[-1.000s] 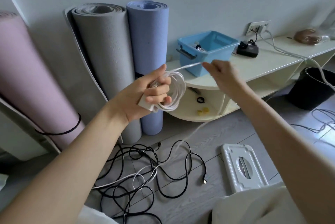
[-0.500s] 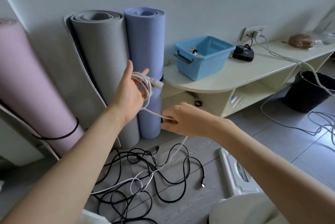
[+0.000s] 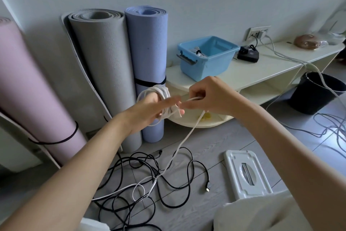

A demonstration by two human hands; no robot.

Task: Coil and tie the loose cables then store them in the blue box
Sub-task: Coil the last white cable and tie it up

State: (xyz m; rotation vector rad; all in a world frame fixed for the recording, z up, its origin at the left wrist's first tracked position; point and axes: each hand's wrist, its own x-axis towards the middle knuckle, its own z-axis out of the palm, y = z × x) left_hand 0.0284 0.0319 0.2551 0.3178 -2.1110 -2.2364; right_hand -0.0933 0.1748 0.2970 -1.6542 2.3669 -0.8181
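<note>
Shelf (image 3: 262, 73): my blue box (image 3: 206, 62), black adapter (image 3: 248, 55).
Floor (image 3: 215, 152): my tangled black cables (image 3: 142, 178), white cable's tail (image 3: 119, 192), white lid (image 3: 247, 172), black bucket (image 3: 316, 93).

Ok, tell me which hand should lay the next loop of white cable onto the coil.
Right. The right hand already pinches the free run of the white cable beside the coil. The left hand is the former: the loops are wound around its straight fingers, so it should stay put.

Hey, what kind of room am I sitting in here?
Probably a room at home, maybe a workout corner: rolled yoga mats lean on the wall, a low cream shelf unit holds a blue box, beside a wall socket.
</note>
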